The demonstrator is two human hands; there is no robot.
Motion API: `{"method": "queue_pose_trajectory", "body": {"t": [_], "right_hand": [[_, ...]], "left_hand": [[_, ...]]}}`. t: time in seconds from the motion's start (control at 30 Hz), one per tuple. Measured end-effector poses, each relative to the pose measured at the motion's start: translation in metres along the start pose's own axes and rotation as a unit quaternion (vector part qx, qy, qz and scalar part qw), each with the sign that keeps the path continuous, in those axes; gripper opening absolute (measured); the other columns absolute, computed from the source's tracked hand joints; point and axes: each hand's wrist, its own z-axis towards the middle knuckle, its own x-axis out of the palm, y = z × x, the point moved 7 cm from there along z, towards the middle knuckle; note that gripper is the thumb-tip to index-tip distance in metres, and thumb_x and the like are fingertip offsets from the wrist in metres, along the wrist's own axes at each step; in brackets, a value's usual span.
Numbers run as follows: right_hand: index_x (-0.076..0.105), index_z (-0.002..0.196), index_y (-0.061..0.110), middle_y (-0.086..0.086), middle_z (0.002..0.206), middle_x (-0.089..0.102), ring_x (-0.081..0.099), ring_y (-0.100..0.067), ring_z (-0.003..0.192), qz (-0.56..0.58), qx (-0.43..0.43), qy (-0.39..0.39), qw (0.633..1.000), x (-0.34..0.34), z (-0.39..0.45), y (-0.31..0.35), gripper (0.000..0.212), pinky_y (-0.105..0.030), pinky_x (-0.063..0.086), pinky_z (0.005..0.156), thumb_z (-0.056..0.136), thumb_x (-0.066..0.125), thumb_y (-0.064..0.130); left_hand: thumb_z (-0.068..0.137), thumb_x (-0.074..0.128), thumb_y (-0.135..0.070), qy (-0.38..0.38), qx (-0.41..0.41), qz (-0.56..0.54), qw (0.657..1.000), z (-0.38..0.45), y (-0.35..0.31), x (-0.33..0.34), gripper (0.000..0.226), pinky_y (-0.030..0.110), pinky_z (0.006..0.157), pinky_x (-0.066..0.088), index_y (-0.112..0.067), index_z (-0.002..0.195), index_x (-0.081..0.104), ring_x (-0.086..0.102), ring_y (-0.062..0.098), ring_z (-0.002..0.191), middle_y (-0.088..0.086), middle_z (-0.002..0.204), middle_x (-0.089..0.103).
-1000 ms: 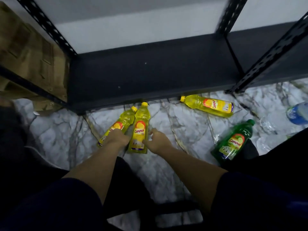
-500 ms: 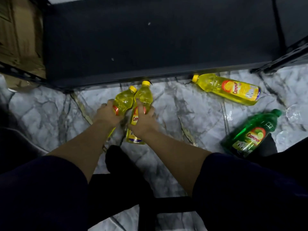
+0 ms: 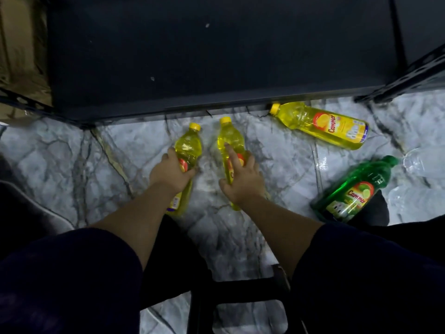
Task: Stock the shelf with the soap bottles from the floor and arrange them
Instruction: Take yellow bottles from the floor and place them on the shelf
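Black shelf board (image 3: pixel 216 56) fills the top of the view, bare and waiting, its front edge just beyond the bottle caps. Marble floor (image 3: pixel 60 165) below, and both hands are now wrapped on: a second ago they were only reaching. Left hand (image 3: pixel 169 174) grips the left yellow bottle (image 3: pixel 187 150) round its middle; right hand (image 3: pixel 243 184) clasps the right yellow bottle (image 3: pixel 231 143), forefinger laid straight along it. The two bottles have drawn apart since then and look to be coming up, so I'd say the first pair is on its way to the shelf.

Left to fetch: a third yellow bottle (image 3: pixel 320 124) lying by the shelf edge and a green bottle (image 3: pixel 354 189) near the right knee. Clear plastic bottles (image 3: pixel 423 165) lie beside it. A cardboard box (image 3: pixel 21 56) sits left, a dark stool (image 3: pixel 240 297) beneath.
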Motion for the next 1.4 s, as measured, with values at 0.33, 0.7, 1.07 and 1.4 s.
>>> {"method": "queue_pose_trajectory", "body": {"t": [0.33,0.7,1.07,1.4], "right_hand": [[-0.012,0.163,0.044,-0.018,0.162,0.023,0.036,-0.042,0.142,-0.054,0.079,-0.057,0.994,-0.023,-0.030,-0.088,0.112,-0.054,0.045,0.102,0.084,0.066,0.057],[-0.019,0.162,0.045,-0.021,0.145,0.039,0.052,-0.045,0.127,-0.008,0.092,-0.009,0.996,-0.039,0.003,-0.085,0.094,-0.048,0.048,0.090,0.099,0.049,0.065],[-0.015,0.163,0.045,-0.017,0.144,0.038,0.058,-0.043,0.117,0.039,0.016,-0.098,0.994,-0.085,-0.052,-0.072,0.102,-0.047,0.052,0.082,0.096,0.062,0.052],[-0.018,0.161,0.049,-0.011,0.126,0.043,0.061,-0.039,0.091,0.113,-0.080,-0.314,0.939,-0.223,-0.127,-0.013,0.108,-0.039,0.050,0.063,0.095,0.068,0.046]], "left_hand": [[0.093,0.049,-0.069,0.015,0.065,0.070,0.995,-0.054,-0.072,0.069,0.110,0.045,0.086,0.053,-0.018,0.161,-0.020,0.058,0.040,0.121,0.021,0.157,0.030],[0.095,0.059,-0.059,0.046,0.010,0.029,0.998,-0.047,-0.093,0.068,0.110,0.048,0.091,0.054,-0.038,0.155,-0.030,0.058,0.044,0.123,0.026,0.164,0.019],[0.094,0.064,-0.049,-0.057,0.072,-0.058,0.994,-0.088,-0.097,0.019,0.106,0.045,0.081,0.051,-0.040,0.160,-0.019,0.062,0.043,0.111,0.023,0.147,0.039],[0.093,0.066,-0.044,-0.277,0.136,-0.193,0.932,-0.191,-0.151,-0.123,0.103,0.045,0.073,0.049,-0.038,0.161,-0.010,0.065,0.046,0.101,0.015,0.136,0.046]]}}
